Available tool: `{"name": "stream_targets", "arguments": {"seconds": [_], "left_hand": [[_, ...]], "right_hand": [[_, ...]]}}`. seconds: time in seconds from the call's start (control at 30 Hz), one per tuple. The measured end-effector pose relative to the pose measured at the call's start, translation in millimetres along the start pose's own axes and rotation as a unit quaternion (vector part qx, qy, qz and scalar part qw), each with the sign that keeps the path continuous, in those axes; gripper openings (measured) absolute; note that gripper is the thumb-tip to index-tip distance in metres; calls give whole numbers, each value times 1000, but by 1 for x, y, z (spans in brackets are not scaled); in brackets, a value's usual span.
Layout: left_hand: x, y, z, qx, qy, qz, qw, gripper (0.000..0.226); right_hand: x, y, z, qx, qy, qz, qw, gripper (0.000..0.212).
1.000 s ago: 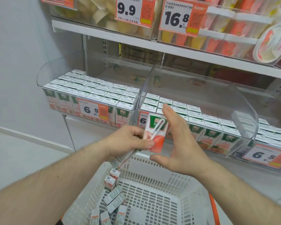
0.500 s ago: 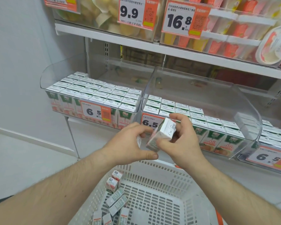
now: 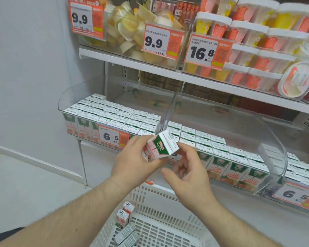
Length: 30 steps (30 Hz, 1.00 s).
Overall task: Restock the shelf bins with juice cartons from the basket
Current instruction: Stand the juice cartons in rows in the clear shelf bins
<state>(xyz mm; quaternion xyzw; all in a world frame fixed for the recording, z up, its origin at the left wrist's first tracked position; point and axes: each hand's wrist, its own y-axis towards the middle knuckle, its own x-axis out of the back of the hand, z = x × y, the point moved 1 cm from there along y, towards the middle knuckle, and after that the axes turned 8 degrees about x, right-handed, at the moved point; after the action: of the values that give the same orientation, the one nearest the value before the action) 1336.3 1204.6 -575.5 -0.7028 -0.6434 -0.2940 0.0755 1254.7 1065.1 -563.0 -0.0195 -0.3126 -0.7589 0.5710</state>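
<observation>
The left hand (image 3: 134,163) grasps one juice carton (image 3: 161,147), fingers wrapped round its lower half, the carton tilted with its top leaning away to the right. The right hand (image 3: 189,173) is just beside it, fingers loosely curled and holding nothing, its fingertips (image 3: 183,148) close to the carton's top edge; whether they touch it I cannot tell. The carton sits in the air just in front of the shelf, at the clear divider (image 3: 168,113) between the two bins.

The left bin (image 3: 64,97) looks packed across its near rows. The middle bin (image 3: 275,139) has rows of cartons at the front and bare space behind them. Near and low, the white basket (image 3: 155,193) has several more cartons (image 3: 125,214) lying along its left side.

The step in hand seems to be orienting a carton before placing it. The next move likely calls for turning it upright, label forward, then reaching over the front rows to set it in the far part of the middle bin.
</observation>
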Motion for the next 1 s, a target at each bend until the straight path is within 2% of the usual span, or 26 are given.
{"name": "stream_targets", "arguments": {"seconds": [0.1,0.2,0.27,0.37,0.4,0.47,0.57,0.63,0.7,0.8,0.9,1.0], "left_hand": [[15,10,-4,7,10,-66,998,62],[33,20,-8,8,16,-135,991,67],[43,26,-7,-2,44,-173,984,71],[56,38,3,-27,88,-208,974,63],[60,42,7,-28,88,-211,973,63],[70,50,16,-6,71,-202,977,65],[85,64,30,77,16,-181,980,72],[96,73,43,121,-15,-203,972,68],[108,82,56,156,-34,-232,960,65],[122,91,70,218,-36,-241,945,64],[127,99,78,260,-54,-206,942,62],[130,111,83,275,-87,-165,943,57]], "right_hand": [[-17,16,16,-10,44,-38,998,58],[-39,42,36,-6,34,-71,997,66],[-52,59,47,-17,40,-78,996,55],[-70,86,61,-33,57,-84,994,20],[-76,96,63,-48,69,-83,993,21],[-85,117,64,-132,123,-70,981,29],[-91,151,62,-274,217,-68,934,34],[-95,174,55,-300,228,-63,924,34],[-102,197,43,-282,187,-63,939,31],[-115,232,21,-163,-4,-49,985,28],[-136,262,10,-125,-114,7,986,41],[-161,287,-1,-117,-180,72,974,28]]}}
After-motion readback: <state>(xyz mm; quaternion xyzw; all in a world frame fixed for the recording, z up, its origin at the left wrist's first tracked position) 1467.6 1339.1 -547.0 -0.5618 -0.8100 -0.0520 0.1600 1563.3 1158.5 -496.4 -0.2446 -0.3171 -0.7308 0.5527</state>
